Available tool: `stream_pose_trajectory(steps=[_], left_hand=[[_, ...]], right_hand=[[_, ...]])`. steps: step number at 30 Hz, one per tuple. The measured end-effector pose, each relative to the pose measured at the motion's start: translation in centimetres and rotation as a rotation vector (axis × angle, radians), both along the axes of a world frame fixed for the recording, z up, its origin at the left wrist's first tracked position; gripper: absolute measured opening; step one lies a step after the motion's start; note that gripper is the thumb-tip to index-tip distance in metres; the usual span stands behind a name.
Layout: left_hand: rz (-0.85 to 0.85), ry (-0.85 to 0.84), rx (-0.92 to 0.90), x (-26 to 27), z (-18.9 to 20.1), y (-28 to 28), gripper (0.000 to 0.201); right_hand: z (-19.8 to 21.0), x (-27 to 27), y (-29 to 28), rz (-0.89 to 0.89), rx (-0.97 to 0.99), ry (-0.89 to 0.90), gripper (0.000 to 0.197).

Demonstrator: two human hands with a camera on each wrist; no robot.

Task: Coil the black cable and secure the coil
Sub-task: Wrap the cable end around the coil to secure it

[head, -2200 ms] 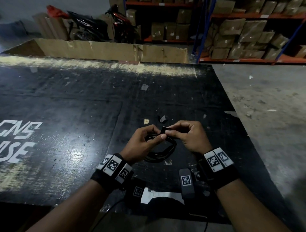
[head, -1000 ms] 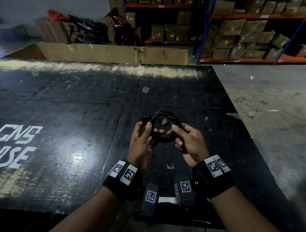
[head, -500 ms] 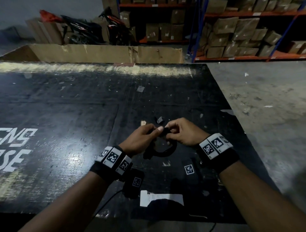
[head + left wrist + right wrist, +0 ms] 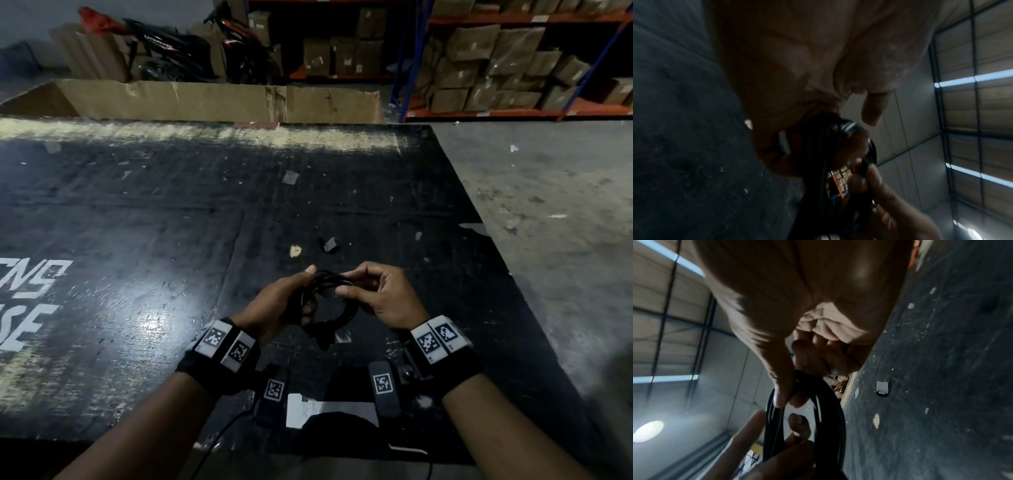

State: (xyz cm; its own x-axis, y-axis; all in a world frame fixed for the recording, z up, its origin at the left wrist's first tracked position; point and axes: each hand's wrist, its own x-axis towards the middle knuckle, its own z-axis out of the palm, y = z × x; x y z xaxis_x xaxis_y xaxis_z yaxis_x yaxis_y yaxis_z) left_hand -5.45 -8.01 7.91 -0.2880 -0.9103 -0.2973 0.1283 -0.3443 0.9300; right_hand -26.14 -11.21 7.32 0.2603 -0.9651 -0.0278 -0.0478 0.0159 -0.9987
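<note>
The black cable [image 4: 337, 317] is wound into a small coil, held between both hands just above the black table [image 4: 154, 219]. My left hand [image 4: 284, 301] grips the coil's left side, fingers curled through the loop. My right hand [image 4: 380, 294] pinches the coil's top right between thumb and forefinger. In the left wrist view the coil [image 4: 818, 162] runs under the left palm. In the right wrist view the strands of the coil [image 4: 830, 410] hang below the pinching right thumb. A cable end hangs from the coil's lower edge.
A small black and grey clip-like piece [image 4: 329, 244] lies on the table just beyond the hands, beside a tan scrap [image 4: 294, 250]. A white paper label [image 4: 329, 411] sits near the front edge. A long cardboard box [image 4: 219, 101] borders the far edge; concrete floor on the right.
The hands lifted the coil upright about a second ago, then lowered it toward the table. Now both hands hold it a little apart, with the coil hanging between them.
</note>
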Motion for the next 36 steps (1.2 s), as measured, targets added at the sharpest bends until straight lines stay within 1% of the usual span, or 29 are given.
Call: stream_pose_trajectory(steps=[1, 3, 5, 7, 9, 11, 13, 14, 15, 17, 18, 21, 24, 26, 28, 32, 34, 36], left_hand=[[-0.016, -0.009, 0.032, 0.2, -0.1, -0.2, 0.047], [0.010, -0.010, 0.017, 0.2, -0.6, -0.6, 0.043], [0.098, -0.023, -0.055, 0.0, -1.3, -1.1, 0.033], [0.175, -0.095, -0.163, -0.1, -2.1, -1.6, 0.029], [0.220, -0.164, -0.253, 0.0, -2.8, -1.8, 0.030], [0.270, -0.218, -0.299, 0.4, -3.3, -2.1, 0.033], [0.343, -0.269, -0.308, 1.1, -3.8, -2.5, 0.035], [0.380, -0.266, -0.293, 1.4, -4.1, -2.7, 0.033], [0.412, -0.246, -0.273, 1.8, -4.5, -2.9, 0.030], [0.467, -0.170, -0.236, 2.3, -5.0, -3.1, 0.024], [0.493, -0.133, -0.219, 2.3, -5.1, -3.2, 0.024], [0.542, -0.086, -0.201, 2.6, -5.3, -3.2, 0.024], [0.569, -0.090, -0.208, 2.9, -5.3, -3.0, 0.026], [0.582, -0.080, -0.203, 3.1, -5.3, -3.0, 0.030], [0.595, -0.065, -0.195, 3.3, -5.1, -3.1, 0.034], [0.595, -0.082, -0.219, 3.5, -4.7, -3.2, 0.034], [0.592, -0.097, -0.248, 3.5, -4.5, -3.2, 0.032], [0.595, -0.110, -0.264, 3.4, -4.5, -3.3, 0.031]], right_hand=[[-0.1, 0.1, -0.1, 0.028, -0.014, 0.037, 0.023], [-0.4, 0.2, -0.5, 0.050, -0.017, 0.080, 0.023], [-0.6, 0.4, -1.4, 0.031, 0.009, 0.076, 0.024], [-0.6, 0.7, -2.2, 0.020, 0.042, 0.083, 0.024], [-0.6, 1.1, -2.8, 0.044, 0.074, 0.111, 0.024], [-0.5, 1.8, -3.4, 0.083, 0.081, 0.149, 0.024], [-0.8, 2.5, -5.0, 0.076, 0.057, 0.183, 0.024], [-1.2, 2.8, -6.2, 0.041, 0.043, 0.204, 0.025], [-1.7, 3.3, -7.6, -0.011, 0.022, 0.259, 0.025], [-2.7, 4.2, -10.5, -0.127, -0.079, 0.495, 0.022], [-3.1, 4.7, -11.8, -0.153, -0.133, 0.619, 0.020], [-4.0, 6.8, -15.1, -0.085, -0.158, 0.892, 0.021], [-5.2, 8.6, -16.9, -0.010, -0.208, 1.176, 0.035], [-6.1, 9.2, -17.4, 0.004, -0.219, 1.284, 0.040], [-6.7, 9.5, -17.9, 0.009, -0.198, 1.332, 0.036], [-6.9, 9.1, -17.9, 0.024, -0.168, 1.329, 0.027], [-6.6, 8.5, -17.6, 0.009, -0.188, 1.287, 0.021], [-6.0, 7.5, -17.0, -0.024, -0.222, 1.197, 0.013]])
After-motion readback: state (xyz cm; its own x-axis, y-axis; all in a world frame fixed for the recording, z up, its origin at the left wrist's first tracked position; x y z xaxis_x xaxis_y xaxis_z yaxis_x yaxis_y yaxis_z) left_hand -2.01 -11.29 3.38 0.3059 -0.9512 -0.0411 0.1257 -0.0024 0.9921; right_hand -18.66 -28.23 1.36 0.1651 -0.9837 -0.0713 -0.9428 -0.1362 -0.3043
